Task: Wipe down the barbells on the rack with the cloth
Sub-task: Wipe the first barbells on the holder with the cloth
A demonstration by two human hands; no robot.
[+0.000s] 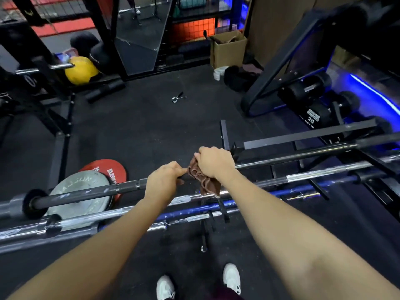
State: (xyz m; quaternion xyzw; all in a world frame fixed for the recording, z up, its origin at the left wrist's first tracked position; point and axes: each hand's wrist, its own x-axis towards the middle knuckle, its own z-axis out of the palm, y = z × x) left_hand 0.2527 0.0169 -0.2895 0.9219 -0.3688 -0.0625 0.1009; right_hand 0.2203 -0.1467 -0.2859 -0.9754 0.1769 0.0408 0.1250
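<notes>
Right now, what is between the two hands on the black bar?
Head view: almost nothing. The left hand grips the black barbell, its fingertips nearly touching the brown cloth bunched under the right hand.

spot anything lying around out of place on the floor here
A spring collar lies loose on the open floor mat beyond the rack, not clipped on any bar. Two plates also lean by the dark barbell.

Left hand [163,179] grips dark barbell [86,193]; right hand [214,162] wraps brown cloth [205,180] around it.
</notes>
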